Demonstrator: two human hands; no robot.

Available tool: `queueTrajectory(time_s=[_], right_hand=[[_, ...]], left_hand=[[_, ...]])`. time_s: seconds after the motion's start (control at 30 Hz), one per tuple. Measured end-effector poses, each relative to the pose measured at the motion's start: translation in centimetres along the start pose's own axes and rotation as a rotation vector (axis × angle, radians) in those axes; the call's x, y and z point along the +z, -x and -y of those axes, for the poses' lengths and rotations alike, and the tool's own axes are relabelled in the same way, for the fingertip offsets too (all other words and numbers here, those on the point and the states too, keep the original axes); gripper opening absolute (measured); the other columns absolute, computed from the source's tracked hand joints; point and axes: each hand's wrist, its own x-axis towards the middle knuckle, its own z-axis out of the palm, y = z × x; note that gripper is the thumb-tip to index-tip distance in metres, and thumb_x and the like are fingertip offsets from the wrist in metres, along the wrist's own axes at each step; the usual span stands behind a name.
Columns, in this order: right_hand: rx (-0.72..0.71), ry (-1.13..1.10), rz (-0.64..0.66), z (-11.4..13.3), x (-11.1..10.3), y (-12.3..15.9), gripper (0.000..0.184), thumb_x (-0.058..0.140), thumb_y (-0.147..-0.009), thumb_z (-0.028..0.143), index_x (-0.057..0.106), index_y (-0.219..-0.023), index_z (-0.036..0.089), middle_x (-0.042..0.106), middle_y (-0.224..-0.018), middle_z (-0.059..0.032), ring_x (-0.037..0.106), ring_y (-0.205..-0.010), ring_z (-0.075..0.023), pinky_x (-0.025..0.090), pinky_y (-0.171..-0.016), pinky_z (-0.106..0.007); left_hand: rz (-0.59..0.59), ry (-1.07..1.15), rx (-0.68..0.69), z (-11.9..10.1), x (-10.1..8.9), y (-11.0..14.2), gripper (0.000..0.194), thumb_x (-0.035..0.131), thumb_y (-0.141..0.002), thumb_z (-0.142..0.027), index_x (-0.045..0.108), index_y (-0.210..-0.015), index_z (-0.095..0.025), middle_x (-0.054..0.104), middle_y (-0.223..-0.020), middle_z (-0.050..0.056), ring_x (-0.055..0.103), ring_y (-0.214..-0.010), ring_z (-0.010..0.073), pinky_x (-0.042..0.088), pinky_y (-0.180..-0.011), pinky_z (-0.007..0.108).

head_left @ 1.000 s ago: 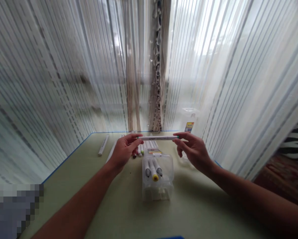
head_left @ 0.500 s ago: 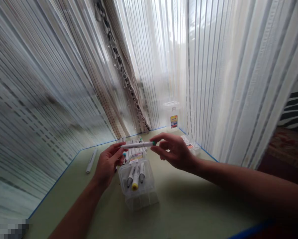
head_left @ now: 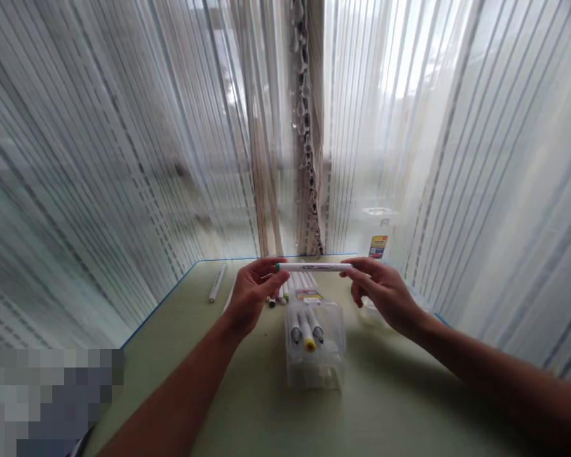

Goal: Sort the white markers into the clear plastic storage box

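A white marker [head_left: 316, 267] with green at its ends is held level above the table. My left hand [head_left: 254, 289] pinches its left end, and my right hand [head_left: 383, 289] pinches its right end. Below and between the hands stands a clear plastic box [head_left: 335, 317]; several white markers lie in its top, the middle one with a yellow end [head_left: 309, 344]. Behind the box, a row of white markers [head_left: 304, 280] lies on the table, partly hidden by the held marker and my left hand.
One white marker [head_left: 217, 283] lies apart at the left on the green table [head_left: 247, 393]. A clear case with a yellow label [head_left: 378, 246] stands at the back right. Another clear container [head_left: 373, 315] sits under my right hand. Striped sheer curtains [head_left: 218, 158] hang behind the table's blue edge.
The camera view has turned left and levelled. The marker has been turned end for end, so a green end now sits in my left hand. Both hands still hold it.
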Motion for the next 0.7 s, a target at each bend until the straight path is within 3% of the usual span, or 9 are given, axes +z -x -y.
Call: queueTrajectory(time_s=[0.3, 0.7], right_hand=[[0.131, -0.05, -0.017, -0.74, -0.07, -0.08, 0.035, 0.079, -0.078, 0.042, 0.072, -0.1, 0.017, 0.068, -0.09, -0.0062, 0.053, -0.047, -0.0084, 0.043, -0.039, -0.024], [0.066, -0.018, -0.034, -0.45, -0.28, -0.03, 0.03, 0.076, -0.081, 0.038, 0.071, -0.102, 0.016, 0.067, -0.089, -0.0039, 0.053, -0.047, -0.0069, 0.04, -0.04, -0.022]], left_hand=[[0.126, 0.055, -0.04, -0.01, 0.11, 0.28, 0.037, 0.088, -0.065, -0.027, 0.077, -0.099, -0.017, 0.068, -0.077, 0.004, 0.054, -0.061, 0.0098, 0.035, -0.049, 0.022], [0.079, 0.017, -0.064, -0.15, -0.17, 0.18, 0.032, 0.087, -0.067, -0.027, 0.076, -0.096, -0.017, 0.067, -0.07, 0.001, 0.045, -0.049, 0.0043, 0.034, -0.047, 0.02]])
